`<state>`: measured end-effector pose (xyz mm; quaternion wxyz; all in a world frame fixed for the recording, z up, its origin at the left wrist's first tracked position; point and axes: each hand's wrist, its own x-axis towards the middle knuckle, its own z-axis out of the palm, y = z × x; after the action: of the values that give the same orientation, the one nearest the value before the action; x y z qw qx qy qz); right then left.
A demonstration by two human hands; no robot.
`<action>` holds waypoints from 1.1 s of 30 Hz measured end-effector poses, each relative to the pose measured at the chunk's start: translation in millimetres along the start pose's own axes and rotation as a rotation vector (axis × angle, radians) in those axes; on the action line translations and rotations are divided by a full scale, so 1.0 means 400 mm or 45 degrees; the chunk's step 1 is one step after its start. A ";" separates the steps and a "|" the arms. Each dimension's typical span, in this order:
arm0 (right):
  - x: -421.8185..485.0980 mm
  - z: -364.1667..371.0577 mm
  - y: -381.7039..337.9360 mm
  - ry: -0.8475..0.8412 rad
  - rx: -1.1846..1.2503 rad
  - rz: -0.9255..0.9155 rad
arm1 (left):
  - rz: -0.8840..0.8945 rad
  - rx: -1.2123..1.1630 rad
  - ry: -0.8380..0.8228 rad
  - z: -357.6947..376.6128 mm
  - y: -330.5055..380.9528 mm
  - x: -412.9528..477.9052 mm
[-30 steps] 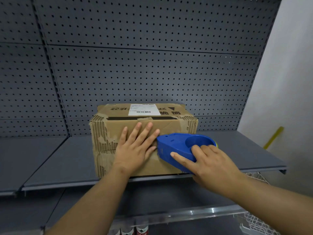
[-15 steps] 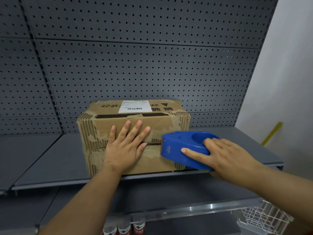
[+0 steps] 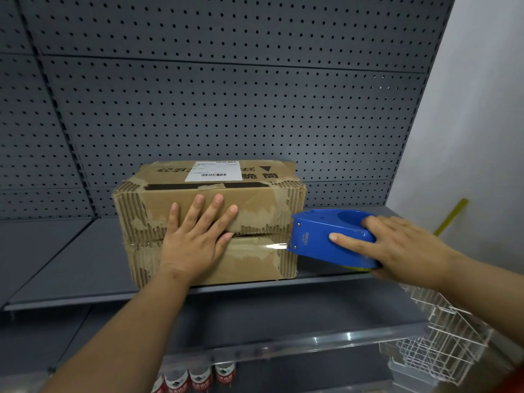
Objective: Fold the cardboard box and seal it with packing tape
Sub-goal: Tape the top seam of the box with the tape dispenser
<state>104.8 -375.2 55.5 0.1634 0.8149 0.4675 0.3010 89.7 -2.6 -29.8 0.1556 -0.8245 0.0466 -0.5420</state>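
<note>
A worn brown cardboard box [image 3: 263,202] with a white shipping label on top lies on its side on a grey shelf [image 3: 71,268]. Its two front flaps meet in a horizontal seam. My left hand [image 3: 195,239] presses flat, fingers spread, over that seam at the left-middle. My right hand [image 3: 397,248] grips a blue tape dispenser [image 3: 320,239] at the box's right edge. A strip of clear tape [image 3: 272,246] runs from the dispenser's mouth leftward along the seam.
A grey pegboard back wall [image 3: 226,109] rises behind the box. A white wire basket [image 3: 442,344] hangs at the lower right. Below the shelf stand several small bottles [image 3: 195,378]. A yellow stick [image 3: 450,215] leans by the white wall at the right.
My right hand has drawn the dispenser rightward along the seam, from beside my left hand to the box's right edge, leaving tape behind. My left hand stays pressed on the flaps.
</note>
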 end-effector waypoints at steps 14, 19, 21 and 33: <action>-0.003 0.044 0.053 0.009 0.051 -0.029 | -0.006 0.006 -0.047 0.005 0.000 0.008; -0.049 0.037 0.085 0.021 0.044 0.010 | -0.010 -0.014 -0.089 0.006 -0.006 0.019; -0.054 0.041 0.090 0.018 0.027 0.001 | -0.009 -0.008 -0.106 0.006 -0.007 0.023; -0.070 0.046 0.121 0.073 0.012 -0.043 | -0.004 -0.027 -0.120 0.000 -0.005 0.020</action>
<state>138.3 -423.8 58.4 0.1512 0.7988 0.4869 0.3192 92.7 -2.7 -22.2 0.1479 -0.8509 0.0435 -0.5022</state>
